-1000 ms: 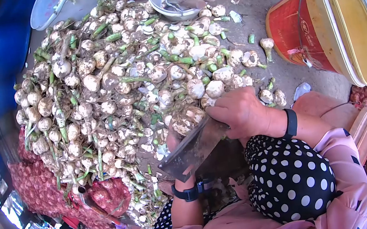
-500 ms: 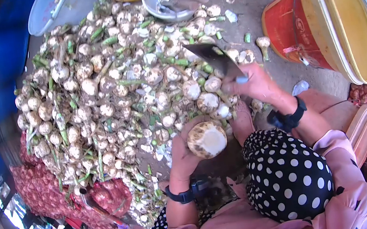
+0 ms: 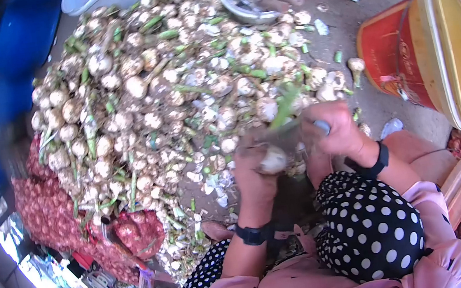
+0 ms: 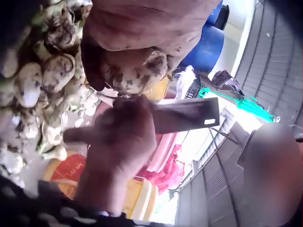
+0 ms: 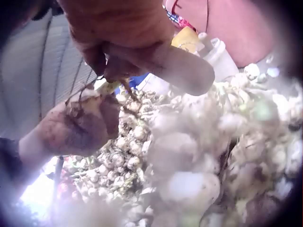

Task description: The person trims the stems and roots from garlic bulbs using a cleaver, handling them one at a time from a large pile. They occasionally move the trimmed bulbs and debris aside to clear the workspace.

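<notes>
A bowl (image 3: 236,13) sits behind the garlic pile (image 3: 147,97), a bucket (image 3: 394,50) to its right, sacks (image 3: 40,212) to its left. Before it, the left hand's (image 3: 253,176) bulb (image 3: 273,160) meets the right hand's (image 3: 337,129) cleaver (image 4: 184,115).

Orange bucket (image 3: 391,53), metal bowl (image 3: 229,7), red mesh sack (image 3: 136,235)

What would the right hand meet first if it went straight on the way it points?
Most likely the garlic bulb gripped by the left hand: the right hand and its cleaver aim at it, though blur hides the depth.
</notes>
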Demonstrator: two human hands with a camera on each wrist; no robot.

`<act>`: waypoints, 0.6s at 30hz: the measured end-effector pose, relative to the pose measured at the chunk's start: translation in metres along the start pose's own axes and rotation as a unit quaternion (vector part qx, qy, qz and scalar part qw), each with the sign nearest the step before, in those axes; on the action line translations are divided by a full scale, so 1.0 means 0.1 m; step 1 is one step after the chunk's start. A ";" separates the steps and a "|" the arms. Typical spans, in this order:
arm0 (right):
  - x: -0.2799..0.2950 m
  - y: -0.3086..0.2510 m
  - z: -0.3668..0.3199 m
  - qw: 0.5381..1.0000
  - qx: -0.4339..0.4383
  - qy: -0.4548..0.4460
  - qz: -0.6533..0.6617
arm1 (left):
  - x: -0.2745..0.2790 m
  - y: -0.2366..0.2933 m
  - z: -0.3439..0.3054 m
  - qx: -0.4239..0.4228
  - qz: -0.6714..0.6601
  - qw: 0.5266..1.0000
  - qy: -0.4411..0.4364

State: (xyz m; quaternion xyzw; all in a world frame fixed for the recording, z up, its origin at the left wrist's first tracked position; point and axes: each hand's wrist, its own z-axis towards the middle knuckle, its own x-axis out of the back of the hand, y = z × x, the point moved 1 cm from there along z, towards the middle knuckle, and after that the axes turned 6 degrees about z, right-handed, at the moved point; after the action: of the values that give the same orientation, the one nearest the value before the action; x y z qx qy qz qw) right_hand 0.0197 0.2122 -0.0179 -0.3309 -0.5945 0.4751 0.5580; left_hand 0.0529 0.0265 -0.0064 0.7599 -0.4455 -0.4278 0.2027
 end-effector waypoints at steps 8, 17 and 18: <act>0.16 0.40 -0.05 0.946 -0.253 0.106 0.170 | 0.79 0.28 0.58 -0.142 0.209 0.938 0.237; 0.10 0.28 -0.02 0.937 -0.296 0.076 0.171 | 2.03 0.05 1.52 -0.060 0.342 0.835 0.426; 0.10 0.22 -0.01 0.932 -0.311 0.067 0.175 | 2.01 0.03 1.50 -0.122 0.281 0.845 0.439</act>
State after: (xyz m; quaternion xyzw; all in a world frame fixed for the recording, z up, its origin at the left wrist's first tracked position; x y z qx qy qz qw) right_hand 0.0158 0.2291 -0.0346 -0.6174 -0.6067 0.3331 0.3738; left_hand -0.0253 -0.1349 -0.1815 0.6799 -0.4487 -0.0247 0.5795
